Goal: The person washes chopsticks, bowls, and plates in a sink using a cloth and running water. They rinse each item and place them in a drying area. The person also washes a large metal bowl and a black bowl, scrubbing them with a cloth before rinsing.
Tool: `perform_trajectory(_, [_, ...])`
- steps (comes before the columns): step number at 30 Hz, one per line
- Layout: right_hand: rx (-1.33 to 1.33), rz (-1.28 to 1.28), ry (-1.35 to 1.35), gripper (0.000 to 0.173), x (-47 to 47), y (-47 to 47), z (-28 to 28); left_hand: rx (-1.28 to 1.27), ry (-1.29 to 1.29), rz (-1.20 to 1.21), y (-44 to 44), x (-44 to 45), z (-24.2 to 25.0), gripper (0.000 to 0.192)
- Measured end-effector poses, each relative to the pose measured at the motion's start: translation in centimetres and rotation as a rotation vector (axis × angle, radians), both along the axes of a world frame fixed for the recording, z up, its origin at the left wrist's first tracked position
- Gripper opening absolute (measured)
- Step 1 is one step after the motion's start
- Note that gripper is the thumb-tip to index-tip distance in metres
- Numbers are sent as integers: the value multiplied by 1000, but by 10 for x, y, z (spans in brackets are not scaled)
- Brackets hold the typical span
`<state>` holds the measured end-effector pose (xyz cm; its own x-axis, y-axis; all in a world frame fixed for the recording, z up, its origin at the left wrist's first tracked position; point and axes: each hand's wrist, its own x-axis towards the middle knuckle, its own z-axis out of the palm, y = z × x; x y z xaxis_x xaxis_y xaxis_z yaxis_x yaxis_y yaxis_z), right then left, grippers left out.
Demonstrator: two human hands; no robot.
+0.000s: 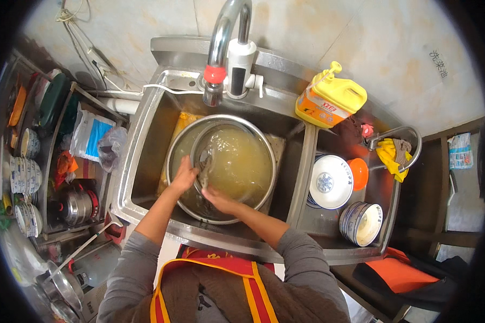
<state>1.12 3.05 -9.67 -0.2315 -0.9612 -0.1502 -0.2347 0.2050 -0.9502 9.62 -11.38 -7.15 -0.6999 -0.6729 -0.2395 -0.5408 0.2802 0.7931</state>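
A wide steel basin (171, 151) stands in the left sink and holds cloudy yellowish water. Inside it sits a smaller round metal vessel (195, 141), tilted and partly under the water. My left hand (184, 175) grips this vessel's rim on its left side. A wet greyish-brown cloth (205, 171) lies against the inside of that rim. At the cloth's lower end, my right hand (221, 200) has hold of it, though its fingertips are partly hidden.
A tap (216, 80) overhangs the basin. A yellow detergent jug (329, 99) rests by the divider (305, 161). The right sink contains white-and-blue plates (331, 181), stacked bowls (349, 226) and an orange bowl (357, 173). Yellow gloves (388, 157) hang over a second tap (416, 141). Shelves with bowls (26, 175) flank the left.
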Motion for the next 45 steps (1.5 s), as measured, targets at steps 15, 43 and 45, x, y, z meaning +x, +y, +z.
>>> perform_trajectory(15, [-16, -147, 428, 24, 34, -22, 4, -510, -5, -36, -1, -20, 31, 37])
perform_trajectory(43, [-420, -477, 606, 15, -109, -73, 22, -277, 90, -59, -34, -33, 59, 33])
perform_trajectory(45, [-541, -341, 470, 17, -91, -86, 47, -252, 54, -83, -32, -32, 57, 31])
